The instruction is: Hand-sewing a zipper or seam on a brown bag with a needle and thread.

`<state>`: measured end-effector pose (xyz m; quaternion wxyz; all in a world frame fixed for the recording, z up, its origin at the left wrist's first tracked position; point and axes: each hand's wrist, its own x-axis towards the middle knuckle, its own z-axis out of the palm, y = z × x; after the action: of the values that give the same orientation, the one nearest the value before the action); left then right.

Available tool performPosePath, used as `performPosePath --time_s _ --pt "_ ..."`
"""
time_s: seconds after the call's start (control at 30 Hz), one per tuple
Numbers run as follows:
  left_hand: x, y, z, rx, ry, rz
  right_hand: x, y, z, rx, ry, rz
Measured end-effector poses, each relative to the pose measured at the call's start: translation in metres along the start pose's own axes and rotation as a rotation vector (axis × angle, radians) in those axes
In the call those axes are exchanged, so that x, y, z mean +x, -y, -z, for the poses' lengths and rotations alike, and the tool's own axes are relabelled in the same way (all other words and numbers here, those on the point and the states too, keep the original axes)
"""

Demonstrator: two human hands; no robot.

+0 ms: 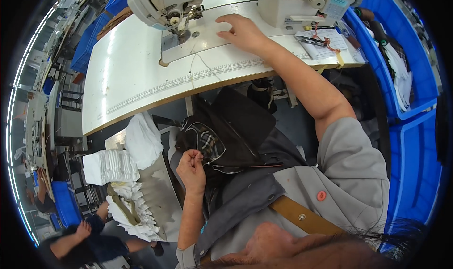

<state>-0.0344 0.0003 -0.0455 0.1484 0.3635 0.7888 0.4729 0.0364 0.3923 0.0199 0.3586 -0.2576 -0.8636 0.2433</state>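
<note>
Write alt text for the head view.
A seated person's right hand rests on the white sewing machine bed, while the left hand pinches dark plaid-lined fabric in the lap. Stacked white cloth pieces lie left; blue bins stand right.

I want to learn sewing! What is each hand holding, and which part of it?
The left hand pinches the edge of the dark plaid-lined fabric piece in the lap. The right hand rests flat on the sewing machine bed, holding nothing.
</note>
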Motion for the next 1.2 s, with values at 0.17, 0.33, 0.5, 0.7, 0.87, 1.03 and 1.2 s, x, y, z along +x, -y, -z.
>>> performPosePath --time_s 0.17,0.33,0.5,0.7,0.87,1.03,1.2 --pt "-0.002 0.017 0.002 -0.124 0.041 0.061 -0.054 -0.032 0.097 -0.331 0.004 -0.048" --pt "0.0 0.01 0.001 -0.213 0.021 0.128 -0.1 -0.064 0.157 -0.531 0.019 0.132" --pt "0.0 0.018 -0.004 -0.22 -0.018 0.077 -0.111 -0.081 0.169 -0.537 0.084 0.088" --pt "-0.002 0.017 -0.006 -0.282 -0.034 0.046 -0.111 -0.044 0.162 -0.818 -0.218 0.398" --pt "-0.006 0.019 -0.002 -0.296 -0.003 0.034 -0.141 0.082 0.059 0.079 0.402 0.408" --pt "0.0 0.014 -0.007 -0.359 0.047 0.065 -0.187 0.111 -0.036 0.406 0.767 0.198" --pt "-0.001 0.011 -0.004 -0.382 0.037 0.057 -0.187 0.109 -0.056 0.419 0.838 0.232"
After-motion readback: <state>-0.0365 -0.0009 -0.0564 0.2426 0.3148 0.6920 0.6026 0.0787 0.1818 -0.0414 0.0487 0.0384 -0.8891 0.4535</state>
